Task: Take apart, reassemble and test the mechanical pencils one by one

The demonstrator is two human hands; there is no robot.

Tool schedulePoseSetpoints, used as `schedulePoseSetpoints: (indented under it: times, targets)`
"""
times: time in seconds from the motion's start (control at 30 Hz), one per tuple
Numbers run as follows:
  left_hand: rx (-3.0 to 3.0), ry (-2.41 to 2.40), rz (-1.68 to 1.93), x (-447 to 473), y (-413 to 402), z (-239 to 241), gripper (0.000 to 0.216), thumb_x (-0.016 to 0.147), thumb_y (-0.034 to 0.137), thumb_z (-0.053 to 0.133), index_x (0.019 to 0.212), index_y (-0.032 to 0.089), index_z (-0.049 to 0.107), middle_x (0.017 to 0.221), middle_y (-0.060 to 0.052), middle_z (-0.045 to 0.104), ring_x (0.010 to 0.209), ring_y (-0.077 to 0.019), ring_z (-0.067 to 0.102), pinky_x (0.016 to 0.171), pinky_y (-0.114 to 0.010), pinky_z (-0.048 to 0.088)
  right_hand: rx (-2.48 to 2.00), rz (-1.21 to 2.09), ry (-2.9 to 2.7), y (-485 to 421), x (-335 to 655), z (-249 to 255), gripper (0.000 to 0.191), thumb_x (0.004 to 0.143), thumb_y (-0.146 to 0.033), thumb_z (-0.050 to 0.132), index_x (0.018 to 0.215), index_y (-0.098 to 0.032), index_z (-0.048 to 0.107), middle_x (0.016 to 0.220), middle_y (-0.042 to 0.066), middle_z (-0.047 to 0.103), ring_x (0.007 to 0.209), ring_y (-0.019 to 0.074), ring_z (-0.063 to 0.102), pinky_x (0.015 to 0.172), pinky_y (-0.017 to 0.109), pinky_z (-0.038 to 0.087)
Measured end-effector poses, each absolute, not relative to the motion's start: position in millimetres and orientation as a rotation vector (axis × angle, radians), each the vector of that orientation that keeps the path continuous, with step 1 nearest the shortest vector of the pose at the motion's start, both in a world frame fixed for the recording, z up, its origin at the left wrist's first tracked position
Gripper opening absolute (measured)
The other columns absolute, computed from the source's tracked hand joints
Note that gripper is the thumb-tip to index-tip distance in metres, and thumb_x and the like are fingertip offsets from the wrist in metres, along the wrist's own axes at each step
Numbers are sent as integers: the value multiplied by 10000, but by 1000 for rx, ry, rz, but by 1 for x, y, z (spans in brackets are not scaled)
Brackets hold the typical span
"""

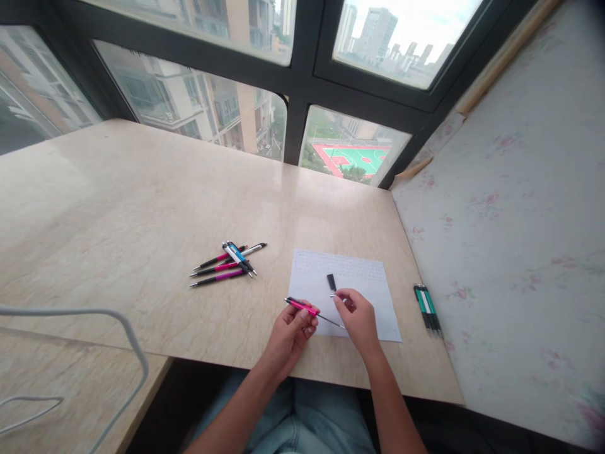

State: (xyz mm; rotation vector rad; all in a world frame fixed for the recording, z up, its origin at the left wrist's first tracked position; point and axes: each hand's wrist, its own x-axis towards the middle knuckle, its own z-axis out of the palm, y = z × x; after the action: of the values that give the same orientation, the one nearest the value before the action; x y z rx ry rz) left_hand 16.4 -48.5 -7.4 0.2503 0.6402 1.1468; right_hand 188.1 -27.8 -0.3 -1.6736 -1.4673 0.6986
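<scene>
My left hand [293,328] holds the pink barrel of a click pen [302,307], its clicker end to the upper left. From the barrel's open end a thin refill [331,321] sticks out toward my right hand [358,317]. The thumb and index finger of that hand are pinched together, with a small silver pen part [333,296] at their tips; its exact kind is too small to tell. Just beyond them, a black pen grip [331,282] lies on a sheet of paper [309,271] with handwritten lines.
Several pens [224,268] lie in a crossed pile left of the paper. Several green-and-black pens [427,309] rest side by side by the papered wall [510,239]. A white cable [125,321] loops over the table's left front. Windows [302,94] border the back of the tabletop [118,221].
</scene>
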Motion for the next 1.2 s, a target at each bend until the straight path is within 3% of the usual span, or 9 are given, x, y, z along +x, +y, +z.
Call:
schedulePoseSetpoints:
  times: [0.1, 0.2, 0.37, 0.57, 1.2]
  targets:
    - [241, 678, 1183, 17, -48, -7, 197, 758, 215, 780, 918, 152, 684, 907, -57, 713, 693, -83, 632, 677, -191, 501, -1539, 957, -1197, -61, 195, 1, 202, 844, -371, 636, 900, -180, 667, 804, 48, 671, 714, 183, 597, 632, 284, 477]
    - [246, 701, 1199, 16, -47, -8, 207, 754, 221, 785, 922, 154, 683, 936, -62, 716, 704, -83, 638, 669, -185, 506, -1487, 1005, -1025, -86, 196, 3, 225, 836, -385, 659, 925, -179, 666, 780, 37, 659, 682, 169, 587, 581, 265, 465]
    - [269, 712, 1202, 16, -47, -9, 218, 749, 217, 788, 925, 150, 680, 948, -66, 718, 713, -86, 647, 662, -182, 513, -1465, 925, -946, -97, 193, 10, 228, 820, -381, 684, 914, -173, 671, 780, 43, 663, 693, 171, 599, 567, 260, 478]
    - [283, 736, 1191, 17, -48, -4, 253, 714, 221, 815, 913, 144, 677, 924, -68, 726, 694, -89, 648, 655, -185, 515, -1491, 812, -1038, -91, 185, 15, 218, 831, -378, 665, 901, -172, 684, 840, 66, 691, 767, 196, 640, 679, 307, 542]
    - [321, 723, 1188, 17, -49, -4, 239, 733, 216, 800, 927, 147, 678, 926, -65, 722, 710, -90, 645, 669, -185, 515, -1560, 694, -1370, -88, 191, 31, 183, 880, -337, 588, 895, -182, 685, 852, 75, 710, 755, 202, 658, 621, 288, 538]
